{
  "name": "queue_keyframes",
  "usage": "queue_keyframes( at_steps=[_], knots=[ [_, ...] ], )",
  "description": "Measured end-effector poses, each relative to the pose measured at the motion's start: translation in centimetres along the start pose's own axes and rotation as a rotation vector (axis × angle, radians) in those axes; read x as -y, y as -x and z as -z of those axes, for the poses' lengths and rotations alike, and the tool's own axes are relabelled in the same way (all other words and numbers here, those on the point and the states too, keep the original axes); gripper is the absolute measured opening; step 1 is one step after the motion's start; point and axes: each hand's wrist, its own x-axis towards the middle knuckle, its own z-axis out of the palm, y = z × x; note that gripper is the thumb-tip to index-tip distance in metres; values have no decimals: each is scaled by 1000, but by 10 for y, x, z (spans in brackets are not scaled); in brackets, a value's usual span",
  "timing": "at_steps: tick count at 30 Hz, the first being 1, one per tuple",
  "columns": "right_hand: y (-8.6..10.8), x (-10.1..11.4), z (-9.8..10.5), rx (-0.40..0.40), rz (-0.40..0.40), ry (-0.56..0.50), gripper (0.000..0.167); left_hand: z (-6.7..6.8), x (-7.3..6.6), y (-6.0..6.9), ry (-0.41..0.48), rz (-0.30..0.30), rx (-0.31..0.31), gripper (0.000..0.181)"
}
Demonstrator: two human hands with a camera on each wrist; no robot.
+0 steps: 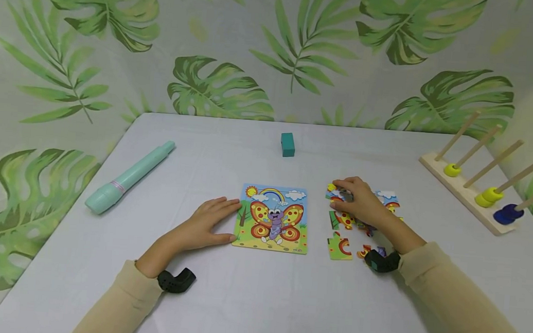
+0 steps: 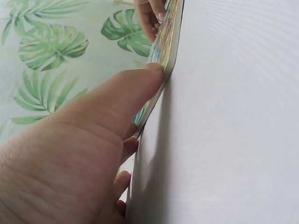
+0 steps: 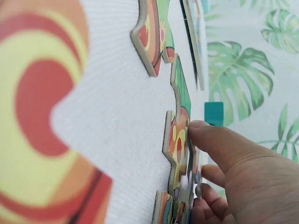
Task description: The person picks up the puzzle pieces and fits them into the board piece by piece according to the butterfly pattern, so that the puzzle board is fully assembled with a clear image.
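A square butterfly puzzle board [image 1: 272,218] lies flat on the table. My left hand [image 1: 208,223] rests at its left side, fingers fairly straight, fingertips and thumb touching the edge; the thumb [image 2: 135,88] lies against the board's rim in the left wrist view. To the board's right, several loose butterfly puzzle pieces [image 1: 339,247] lie in a loose cluster. Over their upper part, my right hand [image 1: 361,200] pinches a puzzle piece [image 1: 346,196] showing a grey side between thumb and fingers. In the right wrist view the thumb [image 3: 210,135] meets a thin piece edge; the fingers are partly hidden.
A teal block [image 1: 288,145] stands behind the board. At the left lies a mint-green wand-shaped object [image 1: 131,176]. A wooden peg stand [image 1: 466,191] with yellow and blue rings is at the right. Leaf-patterned cloth [image 1: 225,89] hangs behind the white table [image 1: 257,300].
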Motion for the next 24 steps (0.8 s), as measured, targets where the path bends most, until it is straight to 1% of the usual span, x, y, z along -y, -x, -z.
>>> queue_keyframes(
  at_steps=[2, 6, 9, 12, 15, 18, 24],
  knots=[
    [0, 2, 0, -8, 0, 17, 62, 0, 0, 0, -8, 6, 10, 73],
    [-1, 7, 2, -53, 13, 27, 60, -1, 1, -1, -17, 14, 14, 73],
    [-1, 12, 4, -88, 33, 13, 58, -2, 2, -1, -15, 8, 9, 73],
    [0, 23, 6, -119, 55, -25, 56, -2, 2, -1, -12, -4, 0, 72],
    [1, 39, 8, -148, 80, -73, 55, -1, 2, -2, -14, -11, -6, 72],
    [1, 62, 8, -164, 132, -109, 56, -1, 3, -2, -18, -11, -4, 73],
    [-4, 107, -4, -176, 280, -152, 58, -2, 3, -2, -13, -9, -4, 72]
  ],
)
